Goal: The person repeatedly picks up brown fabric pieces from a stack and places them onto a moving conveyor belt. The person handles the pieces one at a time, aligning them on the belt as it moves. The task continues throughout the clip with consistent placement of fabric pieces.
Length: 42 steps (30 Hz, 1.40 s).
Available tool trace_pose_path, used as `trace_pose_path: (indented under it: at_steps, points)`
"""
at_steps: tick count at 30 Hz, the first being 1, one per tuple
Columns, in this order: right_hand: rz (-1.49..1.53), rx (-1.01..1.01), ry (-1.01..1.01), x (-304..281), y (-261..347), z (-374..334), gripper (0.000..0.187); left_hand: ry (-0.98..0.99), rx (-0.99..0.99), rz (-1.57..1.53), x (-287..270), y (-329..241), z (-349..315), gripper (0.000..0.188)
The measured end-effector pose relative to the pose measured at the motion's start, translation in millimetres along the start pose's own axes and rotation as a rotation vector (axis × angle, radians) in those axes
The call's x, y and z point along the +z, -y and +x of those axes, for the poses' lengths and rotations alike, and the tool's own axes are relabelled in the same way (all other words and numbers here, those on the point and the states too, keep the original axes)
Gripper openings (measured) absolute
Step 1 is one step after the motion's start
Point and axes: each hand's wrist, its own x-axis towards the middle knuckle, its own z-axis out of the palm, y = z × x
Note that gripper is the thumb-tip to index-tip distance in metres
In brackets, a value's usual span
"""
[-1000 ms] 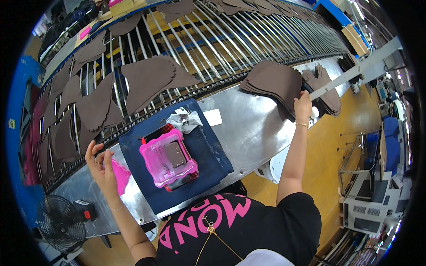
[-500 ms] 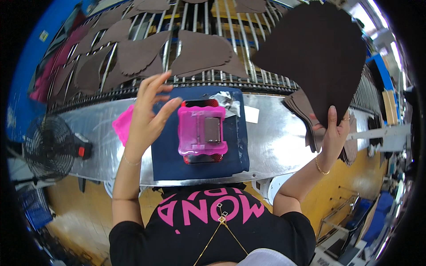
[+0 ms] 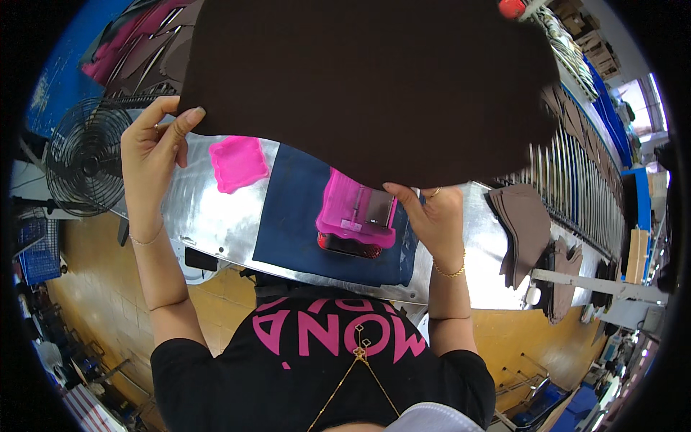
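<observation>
A large dark brown cut panel [image 3: 360, 79], perhaps fabric, is stretched between my hands above the table. My left hand [image 3: 152, 147] pinches its left edge between thumb and fingers. Along the near edge, my right hand [image 3: 439, 216] grips it, thumb on top and the other fingers partly hidden. Below the panel, a pink wavy-edged tray [image 3: 335, 209] sits on a red and black item [image 3: 360, 250] and holds a small dark block [image 3: 379, 207]. The panel covers the tray's far side. Under these lies a dark blue mat [image 3: 288, 230].
A pink wavy-edged square piece [image 3: 239, 164] lies on the metal table [image 3: 205, 219]. At right is a stack of brown cut panels [image 3: 525, 223], near a pale bar [image 3: 597, 283]. A black fan [image 3: 90, 165] stands at left. A roller conveyor [image 3: 576, 187] runs behind.
My right hand has brought the panel from the right to the middle. My left hand, empty before, has moved left and taken hold of its edge. The view has shifted.
</observation>
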Motion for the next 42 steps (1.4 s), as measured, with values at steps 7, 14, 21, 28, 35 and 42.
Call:
trace_pose_path:
  at_steps: [7, 14, 21, 28, 35, 42]
  points:
    - [-0.079, 0.086, 0.001, -9.7, -14.3, -24.8, 0.016, 0.172, 0.149, 0.195, 11.9, 3.7, -4.1, 0.012]
    - [-0.211, 0.298, -0.016, -45.5, -55.8, -108.7, 0.010, 0.474, 0.364, 0.331, 78.8, 0.5, -9.1, 0.010]
    - [-0.186, 0.424, -0.219, -100.6, -46.9, -158.9, 0.007, 0.723, 0.531, 0.114, 140.3, -19.1, -15.9, 0.012]
    - [-0.393, 0.418, -0.622, -192.8, 6.0, -174.4, 0.013, 0.893, 0.704, -0.089, 209.3, -49.1, -10.3, 0.020]
    - [-0.419, 0.630, -0.531, -221.4, -6.3, -143.7, 0.015, 0.805, 0.618, -0.222, 226.3, -118.6, 57.3, 0.023]
    - [-0.701, 1.103, -0.326, -237.8, -150.2, -214.5, 0.062, 0.613, -0.200, -0.619, 244.0, -21.4, 117.5, 0.029]
